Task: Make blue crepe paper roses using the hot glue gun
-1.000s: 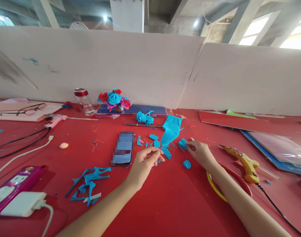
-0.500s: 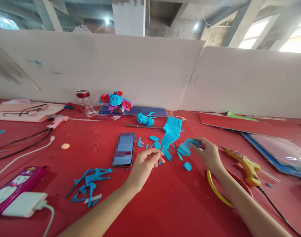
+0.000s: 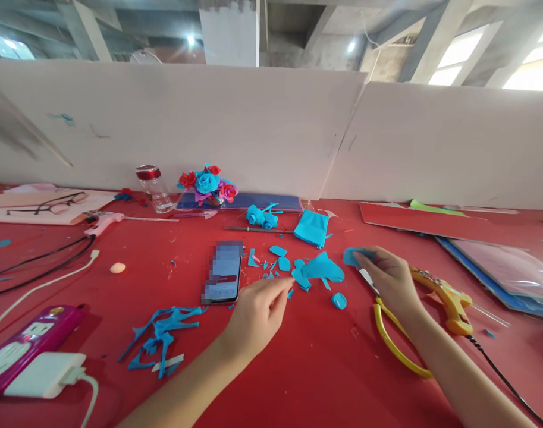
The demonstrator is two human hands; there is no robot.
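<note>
The blue paper [image 3: 352, 256], pinched by the right hand [image 3: 389, 279], is best held softly; the left hand's [image 3: 256, 312] grip is narrow.

Before you, a table covered in red [image 3: 307, 368] fills the lower half of your view. Behind its far edge stand two white partition boards. The left board [image 3: 186, 119], marked with faint blue smudges, meets the right board [image 3: 454, 142] at a slanted seam. Above them a pale square column [image 3: 230, 35] rises to a bare concrete ceiling crossed by grey beams [image 3: 81, 27]. Two small lamps [image 3: 190, 40] glow up there. Bright windows [image 3: 530, 71] let daylight in at your upper right, and another window [image 3: 3, 47] shows at the far left.
</note>
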